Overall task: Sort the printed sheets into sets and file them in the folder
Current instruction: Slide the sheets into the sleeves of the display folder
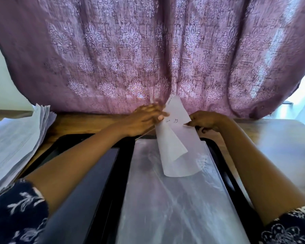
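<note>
At the far left a stack of printed sheets (16, 138) lies fanned on the wooden table (280, 138), just beside the folder; it is probably the supply not yet sorted, kept within easy reach of the left arm. The black folder (88, 182) lies open and flat right in front of the person, so that both hands can work over it. The left hand (144, 120) reaches to the folder's far edge and pinches the held sheets (173, 138) at their upper left side; the thumb lies on the front face, the fingers behind. These few sheets stand tilted up over the clear sleeve (165, 199), their lower end hanging above its top part and one leaf curling loose. They look as if they are being squared up or aimed at the sleeve's mouth, though I cannot tell where that opening is. The right hand (204, 121) pinches the sheets' right edge with curled fingertips, likely steadying that side so the thin paper does not flop. Behind it all hangs a mauve patterned curtain (148, 50).
</note>
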The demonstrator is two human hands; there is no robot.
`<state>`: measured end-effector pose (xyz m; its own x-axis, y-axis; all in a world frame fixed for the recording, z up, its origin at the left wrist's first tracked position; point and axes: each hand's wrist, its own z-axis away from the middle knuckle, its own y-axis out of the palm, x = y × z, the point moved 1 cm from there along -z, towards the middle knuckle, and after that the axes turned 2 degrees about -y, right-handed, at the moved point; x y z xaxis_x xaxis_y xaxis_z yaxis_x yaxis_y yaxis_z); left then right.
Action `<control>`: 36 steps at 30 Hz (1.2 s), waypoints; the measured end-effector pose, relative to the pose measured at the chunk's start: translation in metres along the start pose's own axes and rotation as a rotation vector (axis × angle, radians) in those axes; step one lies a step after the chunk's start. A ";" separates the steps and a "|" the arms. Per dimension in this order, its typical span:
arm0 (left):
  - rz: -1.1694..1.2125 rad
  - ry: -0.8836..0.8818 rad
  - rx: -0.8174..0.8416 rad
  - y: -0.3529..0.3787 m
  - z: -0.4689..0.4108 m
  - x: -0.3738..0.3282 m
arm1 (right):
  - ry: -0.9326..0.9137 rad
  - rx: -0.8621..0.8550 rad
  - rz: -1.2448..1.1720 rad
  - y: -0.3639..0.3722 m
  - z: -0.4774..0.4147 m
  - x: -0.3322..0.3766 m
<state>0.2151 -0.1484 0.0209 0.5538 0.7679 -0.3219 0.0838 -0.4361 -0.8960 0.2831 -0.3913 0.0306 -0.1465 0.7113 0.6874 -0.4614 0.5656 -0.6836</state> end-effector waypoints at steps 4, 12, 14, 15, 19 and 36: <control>0.304 -0.213 -0.012 -0.008 0.005 0.019 | 0.038 0.002 -0.021 0.003 0.001 -0.008; 0.452 -0.355 0.090 0.004 0.050 0.051 | 0.026 0.030 -0.015 0.011 0.019 -0.010; 0.399 -0.378 0.140 0.002 0.054 0.041 | 0.005 -0.059 0.110 0.016 0.022 -0.008; 0.395 -0.383 0.132 0.000 0.056 0.034 | 0.003 -0.146 0.307 0.017 0.025 -0.005; 0.347 -0.356 -0.122 0.004 0.068 0.018 | -0.101 -0.511 0.747 0.027 0.051 0.015; -0.174 -0.676 -0.026 0.016 0.170 0.009 | -0.157 0.091 0.831 0.091 0.142 0.023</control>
<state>0.0805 -0.0689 -0.0481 -0.1062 0.9475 -0.3015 0.1487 -0.2847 -0.9470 0.1131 -0.3824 0.0188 -0.5857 0.8105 0.0016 -0.2178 -0.1555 -0.9635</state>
